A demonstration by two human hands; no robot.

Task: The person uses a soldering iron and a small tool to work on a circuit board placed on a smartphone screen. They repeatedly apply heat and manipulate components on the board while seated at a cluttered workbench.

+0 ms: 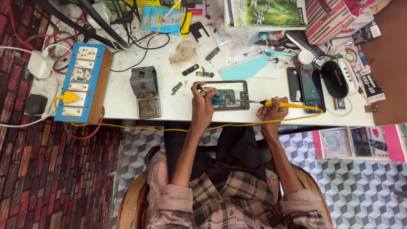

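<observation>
Down at the near edge of the white tabletop point(127, 99), an opened tablet point(227, 95) lies with its blue circuit board exposed. Both hands are clenched on tools: the left hand point(202, 101) pinches a small green-handled tool point(203, 90) over the board, and the right hand point(273, 111) grips a yellow soldering iron point(284, 104) whose tip reaches the tablet. Left of them, a grey metal iron stand point(145, 91) holds brass-coloured wool in its upper tray and a dark sponge below. Farther left sits a blue switch board point(80, 82).
</observation>
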